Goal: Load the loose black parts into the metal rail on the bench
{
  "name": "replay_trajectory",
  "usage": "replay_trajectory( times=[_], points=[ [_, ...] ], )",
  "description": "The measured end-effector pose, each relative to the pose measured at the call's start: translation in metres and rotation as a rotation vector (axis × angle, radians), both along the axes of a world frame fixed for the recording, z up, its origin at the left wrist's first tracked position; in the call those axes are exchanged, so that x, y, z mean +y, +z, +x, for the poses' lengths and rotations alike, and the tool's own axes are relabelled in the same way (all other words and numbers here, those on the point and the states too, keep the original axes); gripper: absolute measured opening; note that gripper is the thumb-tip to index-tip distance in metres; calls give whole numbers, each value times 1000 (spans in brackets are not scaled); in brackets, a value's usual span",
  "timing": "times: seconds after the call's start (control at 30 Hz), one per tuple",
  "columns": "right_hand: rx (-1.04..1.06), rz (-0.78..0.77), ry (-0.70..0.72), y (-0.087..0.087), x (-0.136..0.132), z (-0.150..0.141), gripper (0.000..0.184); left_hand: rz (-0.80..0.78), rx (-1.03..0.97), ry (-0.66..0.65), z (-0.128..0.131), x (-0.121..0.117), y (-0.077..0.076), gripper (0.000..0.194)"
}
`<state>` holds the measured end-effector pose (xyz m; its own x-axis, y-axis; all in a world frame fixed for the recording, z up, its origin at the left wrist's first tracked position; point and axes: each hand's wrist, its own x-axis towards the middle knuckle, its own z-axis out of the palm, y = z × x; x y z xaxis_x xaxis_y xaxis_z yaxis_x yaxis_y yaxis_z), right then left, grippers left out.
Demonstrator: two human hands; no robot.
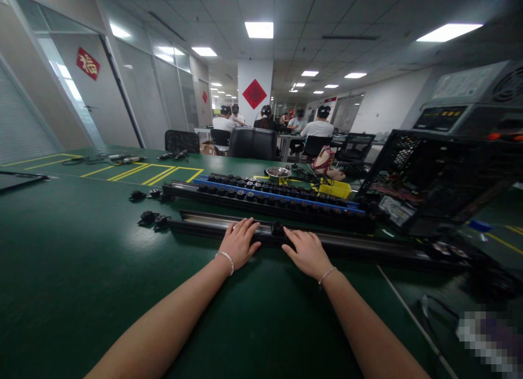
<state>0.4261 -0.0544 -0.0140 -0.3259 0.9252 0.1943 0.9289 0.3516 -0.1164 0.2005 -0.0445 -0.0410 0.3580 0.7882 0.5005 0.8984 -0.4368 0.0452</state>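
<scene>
Both my hands rest on a long black metal rail lying across the green table. My left hand lies flat with fingers stretched over the rail's near edge. My right hand lies beside it, fingers spread on the rail, its thumb pointing at a small black round part seated in the rail between the two hands. Neither hand holds anything. Each wrist has a thin bracelet.
Behind lie two more rails filled with several black round parts, one with a blue strip. Loose black parts sit at left. A metal bowl, a yellow bin and an open computer case stand at right. People sit far back.
</scene>
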Motion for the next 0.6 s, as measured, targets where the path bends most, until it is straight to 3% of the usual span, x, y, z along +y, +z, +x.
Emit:
replay_trajectory(
  times=[0.6],
  points=[
    [-47,70,-22,-7,0,-12,53,-22,95,-7,23,-8,-1,61]
  ],
)
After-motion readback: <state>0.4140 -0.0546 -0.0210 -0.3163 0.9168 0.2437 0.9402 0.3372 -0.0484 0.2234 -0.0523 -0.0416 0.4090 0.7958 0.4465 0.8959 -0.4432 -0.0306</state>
